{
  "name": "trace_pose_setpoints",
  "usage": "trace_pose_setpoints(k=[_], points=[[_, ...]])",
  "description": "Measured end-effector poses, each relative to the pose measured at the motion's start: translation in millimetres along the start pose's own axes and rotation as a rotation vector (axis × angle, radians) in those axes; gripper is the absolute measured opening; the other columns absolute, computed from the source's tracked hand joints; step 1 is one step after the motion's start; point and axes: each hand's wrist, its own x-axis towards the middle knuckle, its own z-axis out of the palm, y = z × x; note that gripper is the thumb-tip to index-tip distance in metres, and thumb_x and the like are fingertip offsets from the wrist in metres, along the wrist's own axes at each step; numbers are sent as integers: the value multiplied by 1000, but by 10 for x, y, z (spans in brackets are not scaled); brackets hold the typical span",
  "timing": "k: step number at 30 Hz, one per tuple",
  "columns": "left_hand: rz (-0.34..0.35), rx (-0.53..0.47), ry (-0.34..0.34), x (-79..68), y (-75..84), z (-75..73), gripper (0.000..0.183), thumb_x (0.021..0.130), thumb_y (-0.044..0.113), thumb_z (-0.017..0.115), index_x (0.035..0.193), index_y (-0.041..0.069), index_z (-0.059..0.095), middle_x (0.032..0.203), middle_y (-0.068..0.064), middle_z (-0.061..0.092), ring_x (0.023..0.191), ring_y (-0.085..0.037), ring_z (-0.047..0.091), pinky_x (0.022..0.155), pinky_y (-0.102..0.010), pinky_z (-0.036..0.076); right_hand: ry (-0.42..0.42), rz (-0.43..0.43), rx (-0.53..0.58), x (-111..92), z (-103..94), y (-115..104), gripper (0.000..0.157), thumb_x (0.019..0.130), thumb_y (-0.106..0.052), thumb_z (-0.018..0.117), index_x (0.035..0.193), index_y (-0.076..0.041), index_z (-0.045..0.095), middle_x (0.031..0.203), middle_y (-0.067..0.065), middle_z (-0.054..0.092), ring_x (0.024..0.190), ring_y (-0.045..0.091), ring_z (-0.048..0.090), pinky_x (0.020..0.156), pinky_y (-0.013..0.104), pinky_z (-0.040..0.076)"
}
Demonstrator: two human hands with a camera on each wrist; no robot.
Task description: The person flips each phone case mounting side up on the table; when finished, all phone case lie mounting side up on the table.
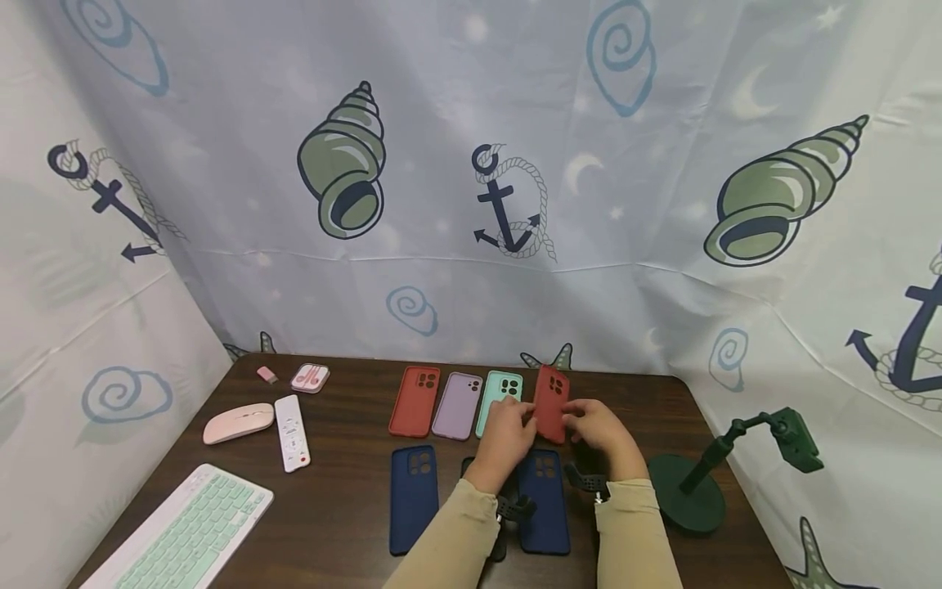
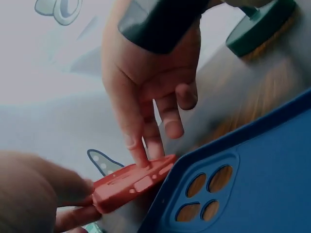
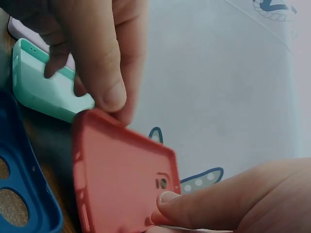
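A red phone case point(image 1: 552, 405) stands tilted up at the back of the table, held between both hands. My left hand point(image 1: 506, 438) pinches its left edge, thumb and fingertips on the rim point(image 2: 99, 196). On the opposite edge, my right hand point(image 1: 599, 432) grips it, the thumb point(image 3: 170, 201) pressed on the inner face near the camera cutout. A mint green case point(image 1: 500, 388) lies just left of it, partly behind my left hand. Right in front lies a dark blue case point(image 1: 545, 507). A black object point(image 1: 499, 544) shows partly under my left wrist.
Left of the mint case lie a lilac case point(image 1: 457, 406) and another red case point(image 1: 414, 401), with a second blue case point(image 1: 413, 499) nearer. A green lamp point(image 1: 688, 495) stands right. Keyboard point(image 1: 193, 523), mouse point(image 1: 237, 423), remote point(image 1: 292, 433) and earphone box point(image 1: 310, 377) lie left.
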Motion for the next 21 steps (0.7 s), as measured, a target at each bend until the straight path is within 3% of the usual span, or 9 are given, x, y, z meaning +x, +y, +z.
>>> trace_pose_setpoints(k=[6, 10, 13, 15, 18, 21], points=[[96, 267, -45, -48, 23, 21, 24, 95, 35, 69, 91, 14, 80, 82, -5, 64, 78, -22, 49, 74, -37, 39, 0, 18, -12, -39, -40, -12, 40, 103, -18, 57, 138, 2, 58, 116, 19, 70, 84, 26, 70, 72, 39, 53], [135, 341, -79, -52, 43, 40, 28, 95, 37, 69, 82, 14, 77, 77, -4, 62, 77, -21, 49, 76, -38, 36, 1, 21, -19, -43, -56, -23, 39, 104, -18, 56, 137, 2, 58, 117, 19, 70, 84, 26, 70, 74, 42, 54], [112, 277, -104, -59, 36, 21, 26, 96, 36, 67, 85, 14, 76, 81, -4, 62, 78, -20, 49, 75, -36, 37, -4, 14, -12, -58, -60, -11, 37, 104, -19, 56, 135, 1, 60, 116, 19, 70, 84, 27, 70, 73, 41, 54], [84, 163, -130, -63, 15, -56, 22, 98, 33, 65, 91, 15, 76, 84, -2, 62, 78, -18, 49, 73, -33, 39, 0, 6, -1, -82, -76, -6, 34, 105, -20, 55, 132, 0, 62, 116, 18, 69, 82, 27, 69, 69, 39, 53], [58, -86, -167, -50, -15, -305, 18, 102, 30, 61, 99, 16, 73, 86, 1, 62, 70, -14, 50, 64, -28, 42, 49, -17, 36, -148, -144, -38, 29, 105, -24, 55, 127, -6, 64, 118, 17, 68, 80, 25, 67, 65, 36, 49], [91, -266, -216, -56, -41, -655, 20, 105, 35, 55, 106, 22, 70, 94, 6, 65, 72, -11, 57, 65, -29, 47, 103, -50, 135, -238, -246, -91, 27, 106, -29, 54, 124, -11, 65, 120, 18, 66, 82, 26, 66, 63, 35, 47]])
